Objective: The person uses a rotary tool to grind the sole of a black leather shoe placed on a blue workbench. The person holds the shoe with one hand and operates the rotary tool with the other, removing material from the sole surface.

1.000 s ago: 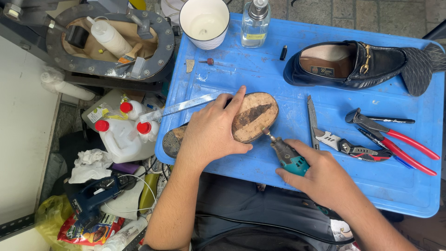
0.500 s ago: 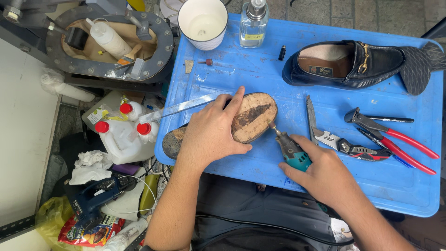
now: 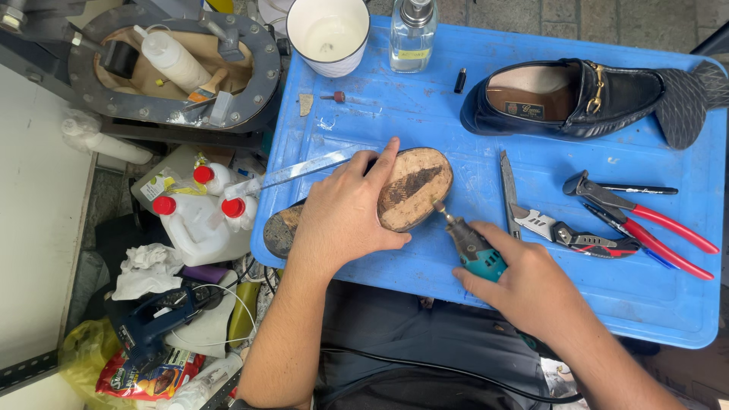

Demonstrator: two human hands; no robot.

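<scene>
A shoe lies sole-up (image 3: 414, 186) on the blue plastic table top (image 3: 456, 121), its worn tan sole showing a dark rough patch. My left hand (image 3: 342, 212) presses flat on the middle of the shoe and pins it down. My right hand (image 3: 524, 281) grips a small teal rotary tool (image 3: 469, 244). The tool's tip touches the lower right edge of the sole's front part.
A black loafer (image 3: 577, 95) stands at the back right with a dark rubber sole piece (image 3: 683, 102) beside it. Red-handled pliers (image 3: 645, 220), a knife (image 3: 509, 186), a folding tool (image 3: 569, 234), a long metal blade (image 3: 296, 173), a white cup (image 3: 328, 32) and a clear bottle (image 3: 414, 34) lie around. White jugs (image 3: 201, 216) sit left, below the table.
My right hand has shifted the rotary tool slightly along the sole's edge. My left hand and the shoe have stayed in place.
</scene>
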